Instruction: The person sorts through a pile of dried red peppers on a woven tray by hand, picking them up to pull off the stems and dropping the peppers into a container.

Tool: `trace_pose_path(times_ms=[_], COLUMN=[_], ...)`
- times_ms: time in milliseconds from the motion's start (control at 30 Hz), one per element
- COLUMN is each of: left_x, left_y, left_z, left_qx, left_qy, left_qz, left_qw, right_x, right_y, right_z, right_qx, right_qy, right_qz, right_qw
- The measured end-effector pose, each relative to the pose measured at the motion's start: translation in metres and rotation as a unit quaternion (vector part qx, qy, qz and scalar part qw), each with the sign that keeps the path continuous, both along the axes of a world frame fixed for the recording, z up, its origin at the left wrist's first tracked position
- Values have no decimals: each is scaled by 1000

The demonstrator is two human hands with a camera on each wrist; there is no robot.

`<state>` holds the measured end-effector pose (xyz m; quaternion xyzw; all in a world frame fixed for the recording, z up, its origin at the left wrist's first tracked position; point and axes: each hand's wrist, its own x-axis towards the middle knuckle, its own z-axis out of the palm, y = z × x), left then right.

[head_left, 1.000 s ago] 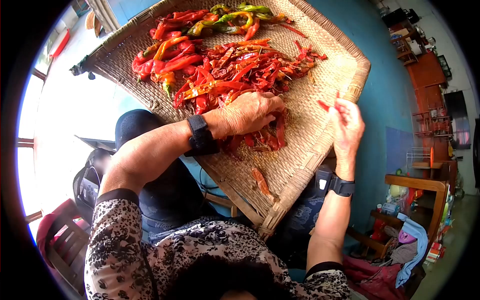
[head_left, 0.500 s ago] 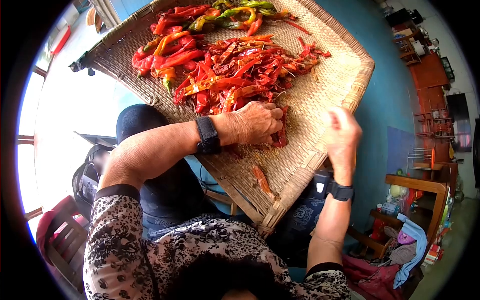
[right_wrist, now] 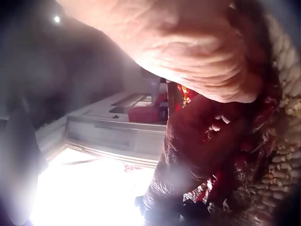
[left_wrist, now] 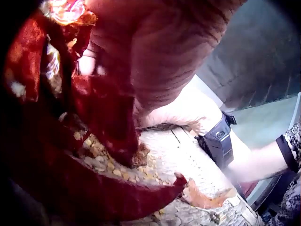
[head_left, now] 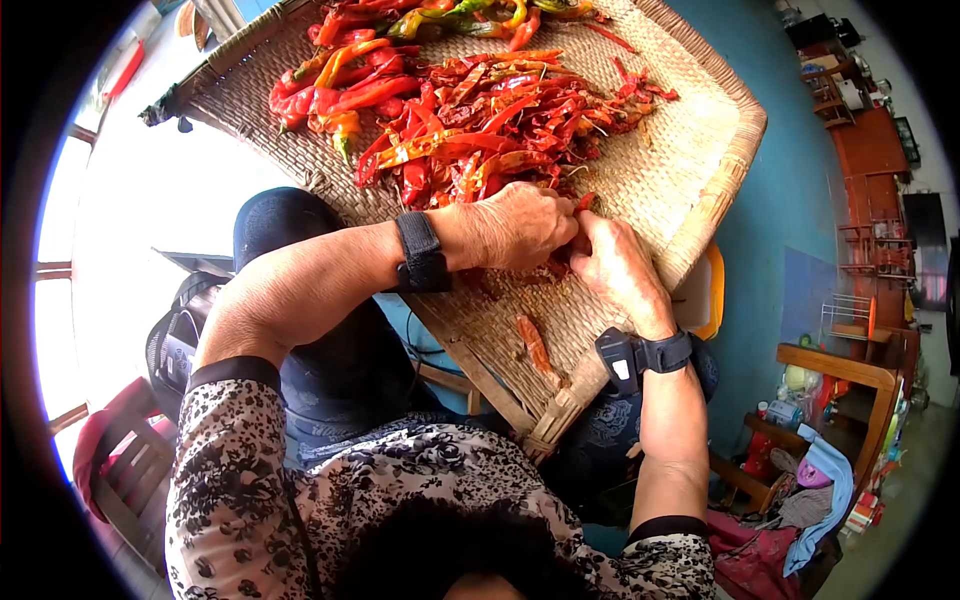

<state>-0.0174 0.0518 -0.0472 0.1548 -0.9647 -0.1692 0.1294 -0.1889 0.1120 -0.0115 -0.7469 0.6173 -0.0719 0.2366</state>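
Note:
Over the woven tray [head_left: 690, 190], my left hand [head_left: 505, 228] has its fingers curled round a red chili pepper [head_left: 587, 202], which is partly hidden by the hands. My right hand [head_left: 622, 268] meets it from the right, its thumb and fingers pinching at the same pepper. In the left wrist view, torn red pepper flesh [left_wrist: 108, 113] hangs beside the left palm, with pale seeds [left_wrist: 101, 157] below. The right wrist view shows my right hand [right_wrist: 188, 47] above the shaded left hand [right_wrist: 193, 136]. Behind the hands lies a heap of split red chilies [head_left: 500, 125].
Whole red peppers [head_left: 350, 95] and greenish ones [head_left: 450, 22] lie further back on the tray. One orange-red dried pepper [head_left: 533, 342] rests near its front corner. A yellow-rimmed container [head_left: 713, 290] stands below the right edge.
My right hand held a red piece by the tray's right edge, then moved there in a blur; now it has come left to the left hand. The view has shifted slightly.

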Motion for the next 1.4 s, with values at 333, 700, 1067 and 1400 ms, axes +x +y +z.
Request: trace_pose_path(times_ms=[333, 700, 1067, 1400], left_x=[4, -3, -3, 10], left_y=[-8, -1, -9, -6], left_z=[3, -7, 20, 25], left_qx=[21, -34, 183, 148], left_qy=[-5, -17, 117, 134], left_qz=[-2, -7, 59, 92], left_qw=[1000, 999, 974, 976], right_x=[-3, -77, -103, -80], right_y=[8, 24, 33, -67], right_z=[-4, 26, 40, 133], right_qx=[-17, -363, -362, -321], right_qy=[-28, -128, 69, 24], right_qz=[-19, -274, -270, -74], right_qw=[999, 881, 890, 944])
